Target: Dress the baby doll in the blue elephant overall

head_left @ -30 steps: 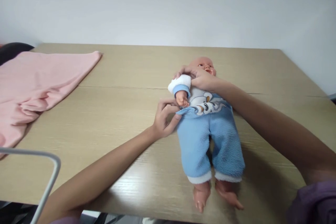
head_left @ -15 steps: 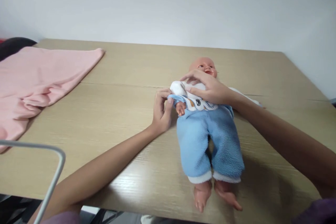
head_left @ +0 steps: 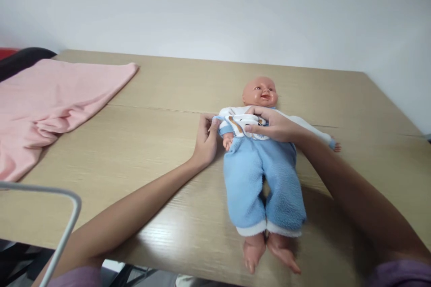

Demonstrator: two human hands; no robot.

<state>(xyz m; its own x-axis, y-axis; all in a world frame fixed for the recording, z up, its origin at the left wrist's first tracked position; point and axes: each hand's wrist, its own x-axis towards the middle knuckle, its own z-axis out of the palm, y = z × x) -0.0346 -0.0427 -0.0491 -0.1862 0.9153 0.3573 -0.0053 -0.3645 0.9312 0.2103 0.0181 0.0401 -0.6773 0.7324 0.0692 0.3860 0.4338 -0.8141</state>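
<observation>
A baby doll (head_left: 261,92) lies on its back on the table, feet toward me. It wears a white shirt (head_left: 240,124) with a printed front and blue edging, and fluffy light blue pants (head_left: 259,179) with white cuffs. My left hand (head_left: 207,139) is closed in a pinch on the shirt's blue edge, beside the doll's small hand (head_left: 228,141). Across the doll's chest lies my right hand (head_left: 278,125), thumb and fingers apart on the shirt front; some fingertips are hard to make out. The doll's other arm (head_left: 313,131) stretches out to the right.
A pink cloth (head_left: 67,94) is spread with folds at the left of the wooden table (head_left: 161,143). A pale bent metal rod (head_left: 72,215) crosses the lower left corner. Behind the table stands a white wall, and a black and red object (head_left: 25,59) shows at far left.
My right hand has slid down and right from the doll's neck, uncovering its chin and upper chest. My left hand stays at the shirt's edge, which is pulled slightly left.
</observation>
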